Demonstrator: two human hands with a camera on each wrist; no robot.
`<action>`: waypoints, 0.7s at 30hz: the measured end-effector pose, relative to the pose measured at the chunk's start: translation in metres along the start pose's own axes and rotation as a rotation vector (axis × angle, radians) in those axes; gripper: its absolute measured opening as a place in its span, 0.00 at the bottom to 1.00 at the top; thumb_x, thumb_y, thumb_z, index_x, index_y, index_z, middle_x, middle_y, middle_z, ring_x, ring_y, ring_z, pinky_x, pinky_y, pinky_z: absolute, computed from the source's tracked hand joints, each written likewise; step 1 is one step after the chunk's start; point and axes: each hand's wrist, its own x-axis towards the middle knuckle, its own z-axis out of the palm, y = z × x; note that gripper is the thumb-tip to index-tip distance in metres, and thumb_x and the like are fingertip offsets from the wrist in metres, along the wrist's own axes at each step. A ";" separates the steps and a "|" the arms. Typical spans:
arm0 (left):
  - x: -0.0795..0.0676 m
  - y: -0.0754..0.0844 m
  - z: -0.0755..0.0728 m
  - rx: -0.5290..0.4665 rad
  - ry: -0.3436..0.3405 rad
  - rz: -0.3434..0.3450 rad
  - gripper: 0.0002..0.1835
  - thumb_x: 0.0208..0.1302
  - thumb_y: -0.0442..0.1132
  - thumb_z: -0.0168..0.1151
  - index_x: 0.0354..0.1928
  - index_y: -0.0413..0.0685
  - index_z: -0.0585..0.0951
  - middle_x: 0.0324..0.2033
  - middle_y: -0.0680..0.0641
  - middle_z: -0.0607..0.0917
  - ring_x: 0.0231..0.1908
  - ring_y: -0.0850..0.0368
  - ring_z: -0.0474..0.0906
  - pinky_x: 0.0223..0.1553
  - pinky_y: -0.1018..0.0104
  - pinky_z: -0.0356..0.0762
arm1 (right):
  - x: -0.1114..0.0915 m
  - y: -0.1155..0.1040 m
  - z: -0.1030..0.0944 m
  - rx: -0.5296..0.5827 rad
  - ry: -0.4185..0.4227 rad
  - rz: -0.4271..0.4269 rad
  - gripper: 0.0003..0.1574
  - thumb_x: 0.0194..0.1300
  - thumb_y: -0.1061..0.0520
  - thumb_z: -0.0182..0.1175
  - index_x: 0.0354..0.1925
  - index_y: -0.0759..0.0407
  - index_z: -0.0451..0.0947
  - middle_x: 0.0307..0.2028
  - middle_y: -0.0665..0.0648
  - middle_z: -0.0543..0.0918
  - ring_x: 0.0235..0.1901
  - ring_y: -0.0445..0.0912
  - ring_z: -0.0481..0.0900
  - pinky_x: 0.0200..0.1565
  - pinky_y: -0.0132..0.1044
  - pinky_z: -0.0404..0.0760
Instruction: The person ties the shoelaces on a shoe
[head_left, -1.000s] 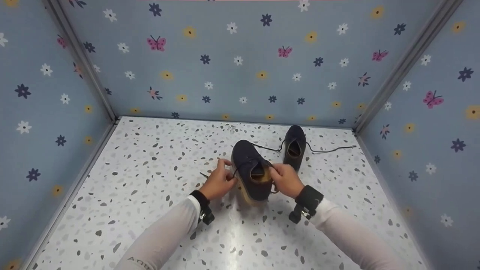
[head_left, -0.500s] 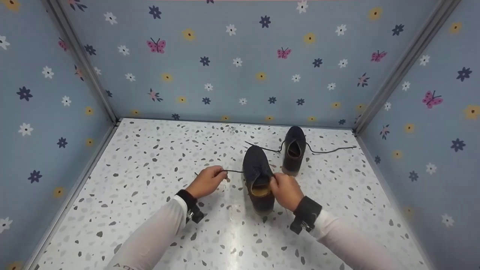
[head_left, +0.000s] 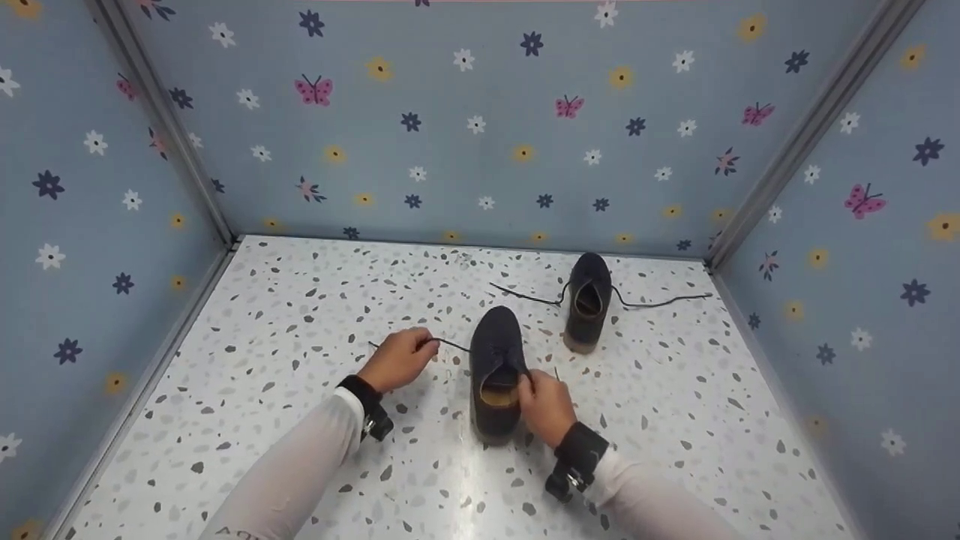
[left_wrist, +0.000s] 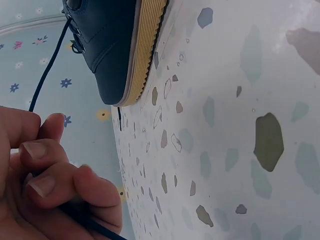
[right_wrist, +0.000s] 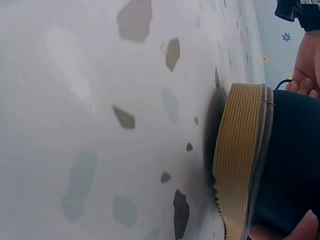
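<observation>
Head view shows us the near shoe [head_left: 484,369] between our left grip [head_left: 397,358] and right grip [head_left: 547,406], nearer the right, long axis pointing away from us. The left pinches the left lace [head_left: 453,344]; the right seems to pinch the right lace [head_left: 556,373], partly hidden.

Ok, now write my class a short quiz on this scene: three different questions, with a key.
1. True or false: the left hand holds a lace of the near shoe.
2. How do the far shoe's laces lie? A) tied in a bow; B) loose, one out to each side; C) tucked inside.
3. Fill in: the near shoe's ribbed sole edge is ____ in colour.
Key: 1 true; 2 B; 3 tan.
</observation>
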 end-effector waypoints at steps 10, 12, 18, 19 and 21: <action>0.003 -0.003 -0.001 0.144 -0.034 -0.011 0.08 0.73 0.41 0.61 0.33 0.50 0.81 0.28 0.51 0.80 0.29 0.58 0.74 0.34 0.63 0.72 | 0.003 0.008 -0.030 0.021 -0.163 -0.077 0.24 0.76 0.47 0.60 0.61 0.60 0.81 0.52 0.61 0.90 0.38 0.43 0.89 0.45 0.41 0.86; 0.003 -0.005 -0.001 0.182 -0.042 -0.010 0.07 0.71 0.40 0.63 0.33 0.50 0.82 0.29 0.51 0.81 0.30 0.58 0.75 0.36 0.62 0.74 | 0.007 0.010 -0.039 0.012 -0.154 -0.097 0.25 0.75 0.47 0.61 0.62 0.60 0.80 0.56 0.62 0.88 0.40 0.46 0.90 0.47 0.44 0.87; 0.000 -0.007 0.002 0.241 -0.038 0.034 0.03 0.67 0.39 0.68 0.38 0.47 0.86 0.38 0.44 0.83 0.39 0.53 0.77 0.46 0.54 0.77 | 0.024 0.017 -0.065 -0.050 -0.057 -0.123 0.19 0.73 0.51 0.65 0.56 0.60 0.82 0.52 0.62 0.90 0.39 0.50 0.91 0.46 0.47 0.88; 0.000 -0.007 0.002 0.248 -0.032 0.038 0.05 0.66 0.39 0.69 0.40 0.45 0.86 0.39 0.43 0.83 0.39 0.52 0.77 0.46 0.53 0.77 | 0.027 0.019 -0.068 -0.064 -0.047 -0.119 0.19 0.72 0.51 0.65 0.55 0.60 0.83 0.51 0.62 0.91 0.38 0.51 0.91 0.46 0.48 0.88; -0.002 -0.007 0.003 0.249 -0.022 0.025 0.10 0.66 0.40 0.70 0.44 0.43 0.84 0.39 0.42 0.82 0.39 0.52 0.76 0.45 0.54 0.76 | 0.031 0.024 -0.074 -0.096 -0.031 -0.101 0.18 0.72 0.50 0.65 0.53 0.60 0.84 0.48 0.61 0.91 0.39 0.51 0.90 0.46 0.48 0.87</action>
